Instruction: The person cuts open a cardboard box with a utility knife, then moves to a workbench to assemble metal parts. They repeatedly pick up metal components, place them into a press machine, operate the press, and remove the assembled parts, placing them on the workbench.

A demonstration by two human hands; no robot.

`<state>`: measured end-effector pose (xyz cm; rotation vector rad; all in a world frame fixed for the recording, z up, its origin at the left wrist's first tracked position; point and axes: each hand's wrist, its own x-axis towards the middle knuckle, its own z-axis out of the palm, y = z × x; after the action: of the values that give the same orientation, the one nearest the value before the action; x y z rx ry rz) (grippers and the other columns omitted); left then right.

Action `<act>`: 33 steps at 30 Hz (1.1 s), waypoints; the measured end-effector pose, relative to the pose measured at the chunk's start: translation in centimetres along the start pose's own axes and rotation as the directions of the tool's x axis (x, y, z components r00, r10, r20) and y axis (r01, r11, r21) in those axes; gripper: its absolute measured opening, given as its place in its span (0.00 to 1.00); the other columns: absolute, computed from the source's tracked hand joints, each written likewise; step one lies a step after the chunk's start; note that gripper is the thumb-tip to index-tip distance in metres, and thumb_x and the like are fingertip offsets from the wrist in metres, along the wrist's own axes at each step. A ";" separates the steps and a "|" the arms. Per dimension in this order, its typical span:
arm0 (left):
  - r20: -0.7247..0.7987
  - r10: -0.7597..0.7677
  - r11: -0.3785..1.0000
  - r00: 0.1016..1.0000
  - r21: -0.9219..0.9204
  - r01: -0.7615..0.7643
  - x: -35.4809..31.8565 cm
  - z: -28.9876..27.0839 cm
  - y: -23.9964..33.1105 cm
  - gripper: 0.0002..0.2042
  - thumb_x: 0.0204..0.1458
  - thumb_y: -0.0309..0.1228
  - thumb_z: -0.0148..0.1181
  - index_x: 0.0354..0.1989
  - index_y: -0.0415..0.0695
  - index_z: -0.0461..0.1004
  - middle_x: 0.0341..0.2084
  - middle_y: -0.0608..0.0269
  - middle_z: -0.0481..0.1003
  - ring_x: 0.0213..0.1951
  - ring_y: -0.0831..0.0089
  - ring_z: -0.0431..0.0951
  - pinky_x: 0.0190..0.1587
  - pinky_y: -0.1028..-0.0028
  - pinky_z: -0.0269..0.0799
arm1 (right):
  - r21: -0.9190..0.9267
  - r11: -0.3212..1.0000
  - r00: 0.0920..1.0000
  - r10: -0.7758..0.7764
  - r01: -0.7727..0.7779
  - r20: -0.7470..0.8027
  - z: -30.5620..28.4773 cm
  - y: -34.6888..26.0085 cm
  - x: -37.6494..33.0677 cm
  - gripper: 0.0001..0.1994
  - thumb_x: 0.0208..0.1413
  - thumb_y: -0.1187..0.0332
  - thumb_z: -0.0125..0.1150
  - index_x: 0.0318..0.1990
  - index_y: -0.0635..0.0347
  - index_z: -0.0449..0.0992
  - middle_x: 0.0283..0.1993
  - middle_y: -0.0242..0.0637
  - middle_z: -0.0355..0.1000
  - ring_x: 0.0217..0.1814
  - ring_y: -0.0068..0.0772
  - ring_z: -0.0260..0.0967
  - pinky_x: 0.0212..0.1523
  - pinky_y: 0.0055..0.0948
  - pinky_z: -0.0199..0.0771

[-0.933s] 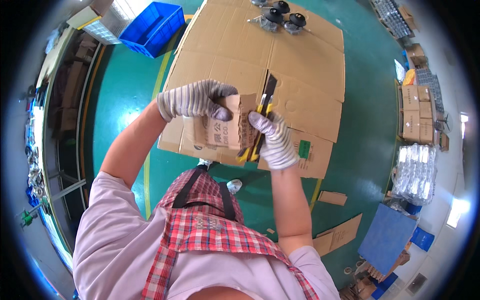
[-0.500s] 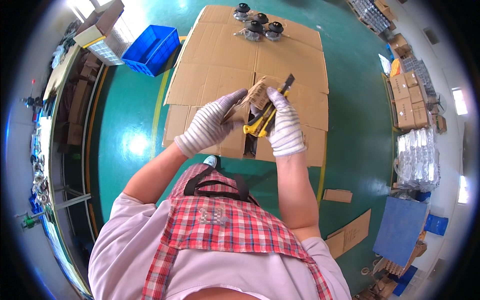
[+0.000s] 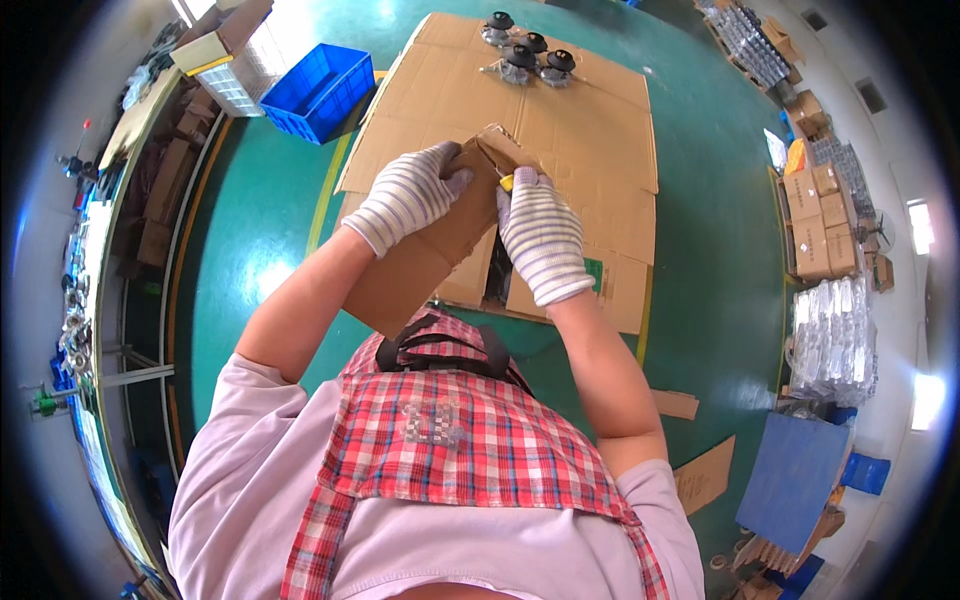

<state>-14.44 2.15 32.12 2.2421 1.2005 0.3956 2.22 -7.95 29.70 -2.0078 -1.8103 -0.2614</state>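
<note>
My left hand [image 3: 412,198], in a striped knit glove, is closed on the upper edge of a brown cardboard piece [image 3: 415,262] that slants down toward my apron. My right hand [image 3: 545,238], gloved alike, is closed around a utility knife [image 3: 507,183]. Only a bit of the knife's yellow body shows between the fingers; its blade is hidden by the cardboard. The top of the piece is bent over, and the right fingertips lie against the bend. Beneath both hands stands a large surface of cardboard [image 3: 420,110] with a dark gap at its near side.
Several black-topped metal parts [image 3: 518,62] stand at the far end of the cardboard surface. A blue crate [image 3: 318,92] sits on the green floor at far left. Shelving [image 3: 150,240] runs along the left; stacked cartons [image 3: 820,225] line the right. Cardboard scraps [image 3: 705,475] lie at lower right.
The knife has turned from blade-up in the right hand to mostly hidden behind the glove and cardboard. The cardboard piece now hangs broad side out below the left hand.
</note>
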 end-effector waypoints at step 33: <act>0.272 0.338 0.925 0.901 0.079 -0.371 0.8 0.9 4.6 0.20 0.57 0.42 0.63 0.52 0.41 0.77 0.38 0.45 0.81 0.43 0.48 0.81 0.46 0.61 0.76 | 0.527 0.689 0.867 0.408 -0.498 0.286 -5.9 5.8 -1.2 0.21 0.61 0.56 0.63 0.49 0.68 0.75 0.37 0.54 0.78 0.39 0.55 0.76 0.43 0.44 0.76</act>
<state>-10.53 0.45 34.16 2.5388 0.7005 0.1604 8.55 -11.90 33.46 -1.9430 -1.1752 0.5563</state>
